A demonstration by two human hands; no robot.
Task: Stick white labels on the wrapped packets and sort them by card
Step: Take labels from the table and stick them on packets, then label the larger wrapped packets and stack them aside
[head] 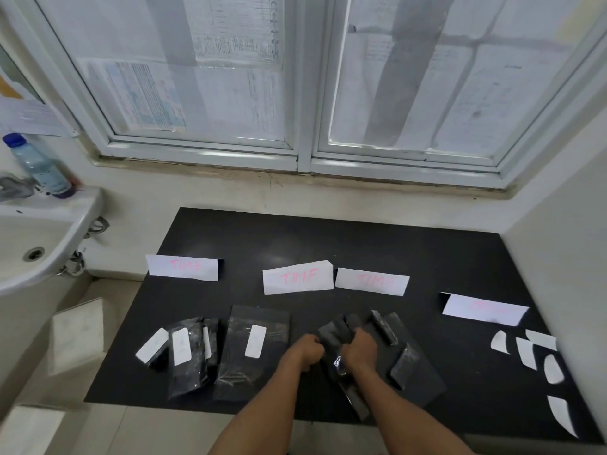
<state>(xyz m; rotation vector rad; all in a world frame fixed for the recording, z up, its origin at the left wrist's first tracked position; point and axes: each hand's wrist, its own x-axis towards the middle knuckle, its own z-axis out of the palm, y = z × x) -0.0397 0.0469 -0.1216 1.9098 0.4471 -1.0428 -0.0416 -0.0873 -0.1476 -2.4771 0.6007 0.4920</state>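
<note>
On the black desk (328,244), near its front edge, both hands grip one dark wrapped packet (338,333): the left hand (307,351) is clenched on its left side, the right hand (359,351) closed over its right. More unlabelled packets (407,359) lie just right of them. To the left, labelled packets (253,343) lie below a white card (182,267). Loose white labels (528,351) sit well apart at the right edge.
</note>
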